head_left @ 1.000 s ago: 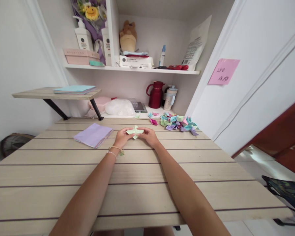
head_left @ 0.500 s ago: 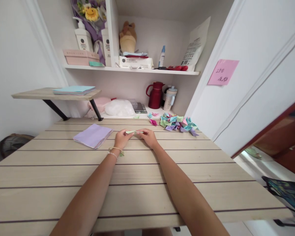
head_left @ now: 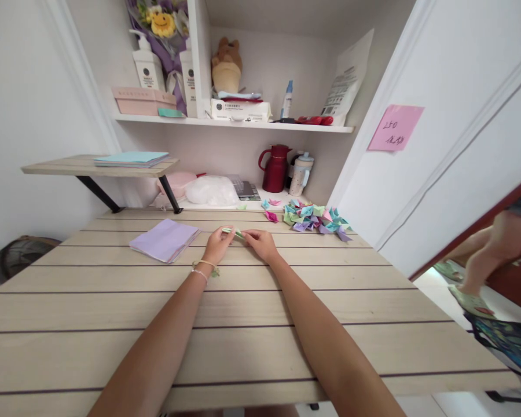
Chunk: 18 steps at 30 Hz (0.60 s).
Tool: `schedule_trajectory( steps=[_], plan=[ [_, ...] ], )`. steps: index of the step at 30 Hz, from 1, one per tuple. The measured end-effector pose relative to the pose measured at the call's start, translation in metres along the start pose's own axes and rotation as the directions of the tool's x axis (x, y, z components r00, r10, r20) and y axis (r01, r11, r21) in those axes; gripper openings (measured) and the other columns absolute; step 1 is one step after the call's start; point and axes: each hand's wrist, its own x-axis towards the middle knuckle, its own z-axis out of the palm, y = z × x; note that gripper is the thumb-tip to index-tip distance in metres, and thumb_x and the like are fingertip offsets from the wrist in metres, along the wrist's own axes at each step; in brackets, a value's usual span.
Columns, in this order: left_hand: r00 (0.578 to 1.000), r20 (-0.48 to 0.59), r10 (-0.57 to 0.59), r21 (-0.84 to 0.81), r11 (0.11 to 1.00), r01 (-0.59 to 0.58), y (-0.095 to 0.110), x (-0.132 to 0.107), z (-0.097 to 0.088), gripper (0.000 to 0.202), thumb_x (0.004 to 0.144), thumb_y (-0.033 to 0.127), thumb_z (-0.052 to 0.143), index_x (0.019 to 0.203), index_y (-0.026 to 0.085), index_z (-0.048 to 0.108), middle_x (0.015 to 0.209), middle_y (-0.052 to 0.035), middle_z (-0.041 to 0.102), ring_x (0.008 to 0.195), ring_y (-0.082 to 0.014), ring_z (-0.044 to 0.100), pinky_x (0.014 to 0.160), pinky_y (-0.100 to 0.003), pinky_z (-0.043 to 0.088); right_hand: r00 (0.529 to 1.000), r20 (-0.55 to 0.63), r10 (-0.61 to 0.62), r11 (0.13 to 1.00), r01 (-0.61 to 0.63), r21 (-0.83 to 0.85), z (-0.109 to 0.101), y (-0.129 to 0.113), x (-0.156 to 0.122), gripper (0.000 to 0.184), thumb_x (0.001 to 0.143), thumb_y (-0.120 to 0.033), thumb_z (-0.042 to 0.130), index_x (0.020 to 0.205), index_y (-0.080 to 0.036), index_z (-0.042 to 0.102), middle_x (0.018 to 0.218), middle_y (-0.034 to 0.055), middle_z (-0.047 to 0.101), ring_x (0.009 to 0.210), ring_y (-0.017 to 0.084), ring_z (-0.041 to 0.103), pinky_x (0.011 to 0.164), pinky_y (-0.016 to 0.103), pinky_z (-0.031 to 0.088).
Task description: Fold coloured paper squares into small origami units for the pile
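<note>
A small light green folded paper (head_left: 238,233) is held between both hands above the middle of the table. My left hand (head_left: 218,245) pinches its left end between thumb and fingers. At the other end, the fingers of my right hand (head_left: 261,243) are closed on the paper. How it is folded is partly hidden by my fingers. To the left lies a stack of purple paper sheets (head_left: 164,240). Farther right sits a heap of folded paper pieces (head_left: 312,217) in several colours, and a magenta folded piece (head_left: 271,216) lies beside it.
A raised wooden stand (head_left: 61,166) at the left bears light blue paper sheets (head_left: 131,158). Behind the table are a white plastic bag (head_left: 212,191), a dark red jug (head_left: 275,169) and a tumbler (head_left: 301,174). At the far right, a person's legs (head_left: 488,249) show in the doorway.
The green paper has tilted, its right end now lower, and my fingers have shifted slightly on it. A person's legs have come into view at the right.
</note>
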Motion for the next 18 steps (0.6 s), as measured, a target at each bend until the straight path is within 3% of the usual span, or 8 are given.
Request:
schedule_trajectory(
  steps=[6,11,14,16,18],
  plan=[
    [0.995,0.051,0.086,0.128,0.988,-0.092,0.004,-0.001,-0.001,0.028,0.071,0.023,0.059,0.098,0.015,0.064,0.079,-0.0035,0.06,0.069,-0.0147,0.055,0.07,-0.029,0.045,0.996,-0.053,-0.066,0.984,0.056,-0.17,0.001,-0.006,-0.002,0.03,0.083,-0.032,0.045,0.104,-0.021,0.063,0.077,0.0025,0.068,0.06,0.015,0.061,0.065,0.027,0.046],
    [0.962,0.174,0.21,0.249,0.936,-0.249,0.011,-0.006,0.002,0.032,0.075,0.012,0.051,0.103,0.02,0.063,0.087,-0.0039,0.054,0.083,-0.0162,0.053,0.087,-0.033,0.04,0.981,-0.1,-0.164,0.918,0.114,-0.379,0.003,-0.01,-0.003,0.022,0.079,-0.027,0.047,0.081,-0.02,0.068,0.076,0.0057,0.067,0.07,0.017,0.058,0.068,0.027,0.042],
    [0.928,0.233,0.29,0.321,0.878,-0.355,0.01,-0.008,0.004,0.036,0.078,0.014,0.049,0.113,0.02,0.056,0.091,-0.0053,0.051,0.085,-0.0161,0.053,0.088,-0.034,0.041,0.977,-0.163,-0.138,0.955,0.088,-0.282,0.001,-0.009,-0.002,0.023,0.076,-0.027,0.049,0.086,-0.018,0.067,0.069,0.0044,0.064,0.064,0.016,0.055,0.065,0.027,0.043],
    [0.938,0.196,0.285,0.283,0.9,-0.332,0.007,-0.007,0.005,0.039,0.077,0.017,0.053,0.116,0.019,0.053,0.094,-0.0063,0.052,0.081,-0.0153,0.053,0.08,-0.033,0.046,0.983,-0.169,-0.069,0.994,0.053,-0.096,-0.001,-0.007,-0.001,0.032,0.075,-0.027,0.049,0.102,-0.018,0.063,0.059,-0.0002,0.06,0.055,0.013,0.052,0.06,0.026,0.043],
    [0.968,0.124,0.217,0.17,0.957,-0.236,0.005,-0.006,0.004,0.039,0.073,0.019,0.059,0.112,0.018,0.055,0.097,-0.0072,0.055,0.079,-0.0147,0.055,0.074,-0.03,0.048,0.992,-0.128,0.009,0.992,0.007,0.125,-0.002,-0.005,0.0,0.037,0.074,-0.029,0.05,0.107,-0.017,0.06,0.055,-0.0025,0.057,0.05,0.012,0.05,0.056,0.025,0.044]
  ],
)
